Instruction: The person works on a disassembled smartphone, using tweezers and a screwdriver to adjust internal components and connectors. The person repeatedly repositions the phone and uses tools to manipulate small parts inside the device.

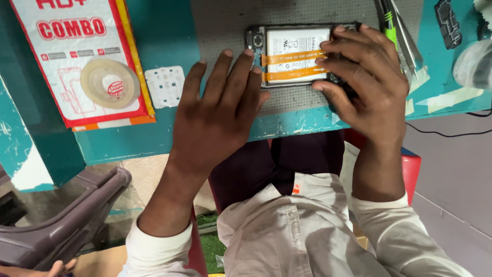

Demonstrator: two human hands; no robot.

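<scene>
We're mid-teardown: opened phone (300, 54) sits upper centre on the grey mat (225, 23). Right hand (366, 82) grips its right edge; left hand (220, 113) flat, released, fingertips touching its left edge. Next likely needs careful lifting of the orange flex cables (289, 65).

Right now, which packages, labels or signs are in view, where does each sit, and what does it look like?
Flat package: upper left on the teal bench, rectangular, white with red border and yellow-orange edge; a clear tape roll lies on it.
Tape roll's core label: small, round, red and white.
Battery label: on the opened phone between both hands, white rectangle crossed by two orange flex strips.
</scene>
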